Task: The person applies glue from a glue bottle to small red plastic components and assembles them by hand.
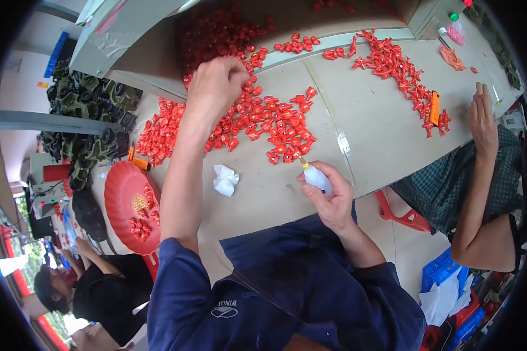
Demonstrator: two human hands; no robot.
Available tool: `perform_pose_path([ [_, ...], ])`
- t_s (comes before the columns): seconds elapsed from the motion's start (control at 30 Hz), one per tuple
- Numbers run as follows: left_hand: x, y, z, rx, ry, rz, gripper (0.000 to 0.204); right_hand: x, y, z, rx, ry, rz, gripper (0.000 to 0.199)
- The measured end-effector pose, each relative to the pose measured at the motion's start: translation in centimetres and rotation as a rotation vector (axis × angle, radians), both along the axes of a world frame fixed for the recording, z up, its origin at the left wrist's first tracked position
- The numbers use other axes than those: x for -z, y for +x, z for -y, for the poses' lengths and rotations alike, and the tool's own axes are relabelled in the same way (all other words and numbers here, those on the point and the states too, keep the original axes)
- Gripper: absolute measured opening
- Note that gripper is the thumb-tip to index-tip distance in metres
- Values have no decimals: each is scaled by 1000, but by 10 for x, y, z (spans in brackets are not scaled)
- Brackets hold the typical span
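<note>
My right hand [331, 205] is closed round a small white squeeze bottle [318, 178] with a yellow neck and thin nozzle. The nozzle points up at the near edge of a loose spread of small red plastic figures [288, 124]. Reaching farther out, my left hand [215, 85] is over the denser red heap by the cabinet opening. Its fingers are curled down, and whether they grip a piece is hidden. Between my arms a crumpled white tissue [225, 179] lies on the table.
A red scalloped tray [120, 202] with red pieces stands left. Orange-handled cutters [137, 161] lie beside it. At right, a co-worker's hand [482, 120] is near another row of red pieces [392, 63]. Dark green toy vehicles [88, 99] are heaped far left. A grey cabinet edge [146, 85] overhangs the pile.
</note>
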State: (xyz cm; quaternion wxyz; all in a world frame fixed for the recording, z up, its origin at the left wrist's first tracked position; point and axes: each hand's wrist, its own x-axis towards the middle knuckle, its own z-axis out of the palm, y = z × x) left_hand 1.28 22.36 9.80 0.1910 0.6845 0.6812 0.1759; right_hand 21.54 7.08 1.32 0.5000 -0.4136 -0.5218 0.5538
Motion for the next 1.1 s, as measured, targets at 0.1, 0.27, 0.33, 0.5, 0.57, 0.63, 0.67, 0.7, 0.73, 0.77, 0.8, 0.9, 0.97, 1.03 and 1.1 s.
perform_pose_path([
  [0.1,17,0,13,205,58,-42,17,0,0,-2,-11,34,-27,31],
  [0.27,39,4,4,573,191,-199,25,-4,-2,-3,-10,-15,-54,30],
  [0.33,43,4,3,590,197,-195,29,-2,-2,-1,-4,-12,-48,30],
  [0.5,37,-4,14,508,264,-67,29,-4,-4,1,-5,-3,-44,31],
  [0.57,16,1,30,413,197,117,28,-2,-3,2,38,-20,-67,32],
  [0.63,-2,-1,56,267,11,402,24,-2,-1,3,33,-19,-72,32],
  [0.67,0,-5,73,251,14,406,24,-2,-2,3,36,-19,-80,32],
  [0.7,7,-8,93,175,-65,843,23,-4,-4,3,20,-22,-73,32],
  [0.73,12,-11,116,82,-136,1279,22,-8,-7,5,31,-9,-151,32],
  [0.77,17,-14,137,58,-126,1290,22,-13,-9,7,44,-1,-225,31],
  [0.8,23,-15,157,-1,-213,1544,23,-18,-9,10,21,-12,-215,31],
  [0.9,56,-17,209,-144,-302,1974,24,-28,-7,17,-113,89,-3,37],
  [0.97,71,-16,228,-210,-305,2194,26,-36,-9,20,-180,105,66,36],
  [1.03,78,-16,239,-254,-294,2281,25,-43,-15,24,-239,126,135,36],
  [1.1,84,-16,245,-285,-291,2366,25,-48,-25,28,-246,75,156,35],
])
